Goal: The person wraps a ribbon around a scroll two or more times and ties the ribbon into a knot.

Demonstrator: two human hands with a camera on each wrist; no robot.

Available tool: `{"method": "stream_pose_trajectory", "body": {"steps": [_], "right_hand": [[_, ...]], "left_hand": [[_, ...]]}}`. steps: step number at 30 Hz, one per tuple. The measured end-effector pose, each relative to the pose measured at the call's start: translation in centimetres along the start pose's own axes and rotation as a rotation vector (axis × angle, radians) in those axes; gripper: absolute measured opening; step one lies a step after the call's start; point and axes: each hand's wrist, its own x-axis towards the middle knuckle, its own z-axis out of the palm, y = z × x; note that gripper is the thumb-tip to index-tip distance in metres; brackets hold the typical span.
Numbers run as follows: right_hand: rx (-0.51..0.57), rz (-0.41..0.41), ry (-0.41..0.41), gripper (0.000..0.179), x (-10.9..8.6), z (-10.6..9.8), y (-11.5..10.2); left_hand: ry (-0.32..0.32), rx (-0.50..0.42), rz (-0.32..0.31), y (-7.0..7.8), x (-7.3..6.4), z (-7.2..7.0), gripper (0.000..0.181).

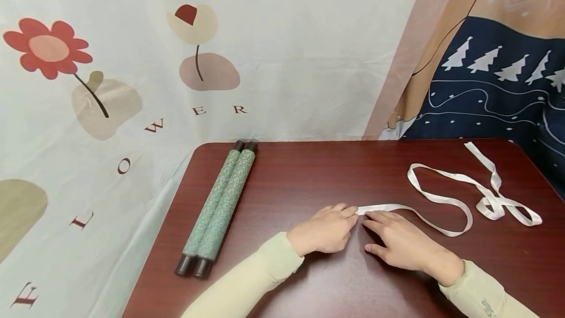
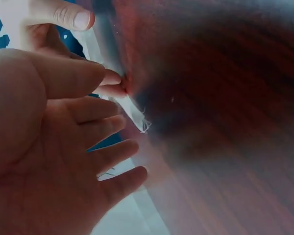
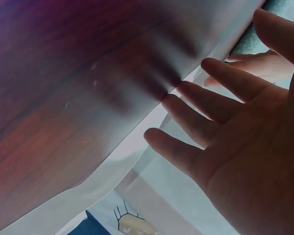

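Observation:
A long white ribbon (image 1: 381,207) lies on the dark red table. My left hand (image 1: 326,228) has its fingertips on the table at the ribbon's left end. In the left wrist view, the frayed tip of the ribbon (image 2: 136,113) shows close to those loosely spread fingers. Just to the right, my right hand (image 1: 399,239) rests its fingertips along the ribbon's near edge. The right wrist view shows its fingers (image 3: 188,117) straight and apart, touching the ribbon (image 3: 112,171). Neither hand is curled round it.
Two green speckled rods (image 1: 227,205) with black end caps lie side by side on the table's left. The ribbon's loose length curls and loops across the right side of the table (image 1: 309,171). Behind stands a white cloth (image 1: 309,63) printed with flowers and letters.

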Motion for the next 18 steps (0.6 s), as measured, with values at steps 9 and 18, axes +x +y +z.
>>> {"method": "stream_pose_trajectory", "body": {"steps": [9,18], "right_hand": [[-0.073,-0.034,0.055,0.036,-0.2,0.2,1.0],[-0.093,0.006,0.101,0.035,-1.6,-0.5,3.6]], "left_hand": [[-0.114,0.088,-0.028,-0.4,-0.5,-0.1,0.054],[-0.146,0.023,-0.049,-1.6,-2.1,-0.9,0.049]]}}
